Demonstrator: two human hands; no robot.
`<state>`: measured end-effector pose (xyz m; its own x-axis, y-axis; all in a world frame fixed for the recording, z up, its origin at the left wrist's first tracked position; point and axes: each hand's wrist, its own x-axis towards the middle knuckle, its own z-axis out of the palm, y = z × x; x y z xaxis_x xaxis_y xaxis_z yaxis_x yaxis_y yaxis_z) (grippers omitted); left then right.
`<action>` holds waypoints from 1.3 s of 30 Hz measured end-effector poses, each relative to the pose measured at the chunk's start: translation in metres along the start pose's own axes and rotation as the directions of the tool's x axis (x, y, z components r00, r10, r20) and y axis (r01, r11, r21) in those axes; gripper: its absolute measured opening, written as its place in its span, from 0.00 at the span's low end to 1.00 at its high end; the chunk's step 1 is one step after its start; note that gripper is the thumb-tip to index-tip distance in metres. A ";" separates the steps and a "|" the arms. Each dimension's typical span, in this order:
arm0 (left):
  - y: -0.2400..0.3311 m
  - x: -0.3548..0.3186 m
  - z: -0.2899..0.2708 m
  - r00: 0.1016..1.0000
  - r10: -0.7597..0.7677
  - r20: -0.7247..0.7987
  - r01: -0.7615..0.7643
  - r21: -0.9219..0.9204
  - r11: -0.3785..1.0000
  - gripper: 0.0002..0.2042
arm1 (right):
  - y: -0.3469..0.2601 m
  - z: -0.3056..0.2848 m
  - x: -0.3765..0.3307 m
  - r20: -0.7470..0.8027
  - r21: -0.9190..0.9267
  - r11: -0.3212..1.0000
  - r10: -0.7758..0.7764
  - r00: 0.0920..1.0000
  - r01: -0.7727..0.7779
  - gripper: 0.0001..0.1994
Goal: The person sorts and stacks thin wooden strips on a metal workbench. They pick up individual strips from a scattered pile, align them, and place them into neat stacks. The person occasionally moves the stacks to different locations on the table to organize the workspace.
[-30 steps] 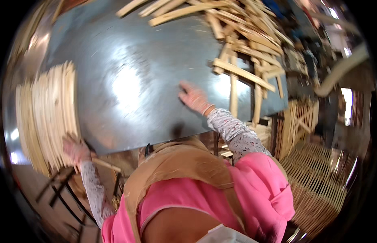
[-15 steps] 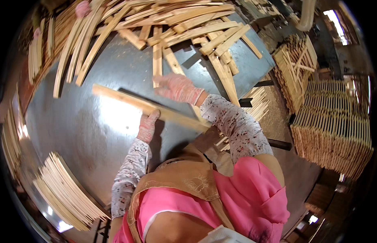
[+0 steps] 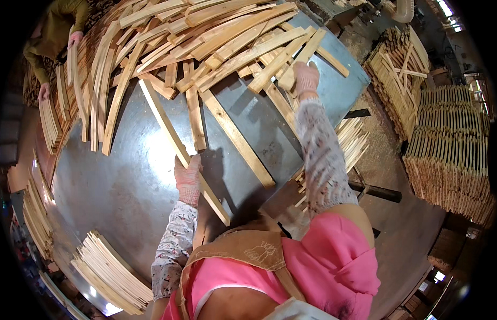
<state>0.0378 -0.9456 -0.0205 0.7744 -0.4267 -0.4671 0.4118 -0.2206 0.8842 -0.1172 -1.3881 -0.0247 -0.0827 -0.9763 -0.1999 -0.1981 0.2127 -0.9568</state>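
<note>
My left hand [image 3: 187, 178], in a pinkish knit glove, is closed round a narrow wooden slat [image 3: 166, 125]. The slat is held slanting above the metal tabletop, its far end near the pile and its near end close to my apron. Stretched out to the far right, my right hand [image 3: 306, 79], gloved alike, grips the near end of a short, wide wooden slat [image 3: 314, 44] lying on the pile's right edge; its fingertips are partly hidden. Between my hands, another wooden slat [image 3: 238, 137] lies slantwise on the table.
A heap of loose slats [image 3: 222, 37] covers the far side of the metal table [image 3: 109, 186]. Neat slat stacks stand at the near left [image 3: 112, 272] and on the right floor [image 3: 446, 154]. At the far left, a co-worker's hands [image 3: 75, 38] hold slats.
My right hand has moved away to the far right, onto the pile. The slat in my left hand has turned from nearly crosswise to steeper, pointing away from me. The view has shifted.
</note>
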 end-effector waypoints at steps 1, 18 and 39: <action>0.005 0.004 0.006 1.000 -0.002 0.015 0.002 0.023 1.000 0.32 | -0.001 -0.005 -0.026 -0.029 -0.087 0.995 -0.052 0.998 0.049 0.19; -0.037 -0.018 -0.103 0.976 0.155 -0.153 -0.049 0.540 0.840 0.30 | 0.023 0.161 -0.142 0.656 0.279 0.772 0.281 0.701 -0.571 0.08; -0.061 -0.136 -0.444 0.745 0.667 0.018 0.045 0.996 -0.077 0.45 | 0.064 -0.002 -0.408 0.942 -0.323 0.726 0.312 0.128 0.607 0.24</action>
<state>0.1211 -0.4850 -0.0129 0.8430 -0.4807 0.2415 -0.4754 -0.8758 -0.0837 -0.0983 -0.9757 -0.0035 0.8473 -0.0955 -0.5224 -0.5092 -0.4257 -0.7480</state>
